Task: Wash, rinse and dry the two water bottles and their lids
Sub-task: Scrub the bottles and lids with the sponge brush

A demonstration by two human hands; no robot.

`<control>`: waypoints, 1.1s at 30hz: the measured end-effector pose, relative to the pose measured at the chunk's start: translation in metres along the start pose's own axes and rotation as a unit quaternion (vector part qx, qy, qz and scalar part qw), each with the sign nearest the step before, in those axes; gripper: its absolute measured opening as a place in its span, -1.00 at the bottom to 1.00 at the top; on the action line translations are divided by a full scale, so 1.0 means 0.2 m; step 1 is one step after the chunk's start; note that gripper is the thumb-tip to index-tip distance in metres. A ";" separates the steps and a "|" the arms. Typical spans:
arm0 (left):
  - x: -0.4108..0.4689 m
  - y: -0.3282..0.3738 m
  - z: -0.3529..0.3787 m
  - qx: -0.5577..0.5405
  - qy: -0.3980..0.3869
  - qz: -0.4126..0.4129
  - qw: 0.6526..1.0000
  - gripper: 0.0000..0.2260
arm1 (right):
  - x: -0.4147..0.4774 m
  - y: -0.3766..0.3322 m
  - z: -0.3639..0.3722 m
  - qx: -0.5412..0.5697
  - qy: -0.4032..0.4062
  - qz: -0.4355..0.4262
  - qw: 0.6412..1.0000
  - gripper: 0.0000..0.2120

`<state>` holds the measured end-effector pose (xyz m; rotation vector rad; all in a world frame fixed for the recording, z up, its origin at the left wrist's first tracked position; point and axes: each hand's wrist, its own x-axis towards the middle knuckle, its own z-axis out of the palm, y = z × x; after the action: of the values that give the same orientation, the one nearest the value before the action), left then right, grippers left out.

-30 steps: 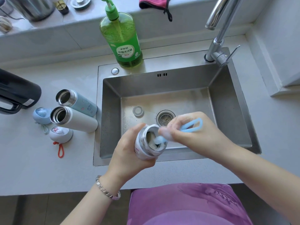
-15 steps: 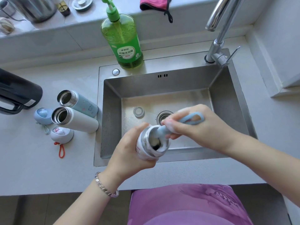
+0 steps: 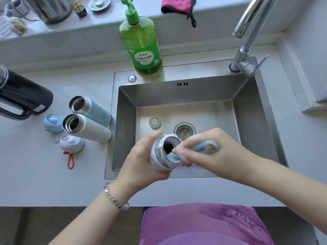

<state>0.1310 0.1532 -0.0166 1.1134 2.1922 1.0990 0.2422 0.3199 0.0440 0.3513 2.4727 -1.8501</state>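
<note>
Left hand [image 3: 139,161]: my fingers wrap around small white bottle [image 3: 158,152] and hold it tilted above front part of sink [image 3: 123,138], open mouth toward right. Right hand [image 3: 217,156]: fingers clench light blue brush [image 3: 194,149] at its loop handle, brush end inside bottle mouth, foam on fingertips. On counter left of sink: teal bottle [image 3: 95,110] and white bottle [image 3: 90,129] side by side, mouths open. Blue lid [image 3: 53,122] and white lid with red strap [image 3: 71,144] just beside them.
</note>
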 end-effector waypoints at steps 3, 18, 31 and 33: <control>-0.01 0.00 0.02 -0.011 0.015 -0.005 1.000 -0.34 | 0.05 0.00 -0.03 0.087 0.036 0.025 0.995 -0.88; 0.05 -0.02 -0.04 0.089 0.048 0.035 0.994 -0.35 | -0.03 -0.04 0.00 0.019 0.033 0.022 0.999 -0.87; 0.06 0.02 0.02 0.041 0.052 0.068 0.996 -0.41 | -0.03 -0.08 -0.05 0.260 0.095 0.146 0.950 -0.86; 0.05 -0.02 0.01 0.033 0.067 0.033 0.997 -0.38 | -0.04 -0.07 -0.08 0.275 0.117 0.150 0.943 -0.86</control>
<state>0.1246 0.1611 -0.0208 1.1793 2.3265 1.1676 0.2485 0.3304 0.0633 0.9556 1.8174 -2.4286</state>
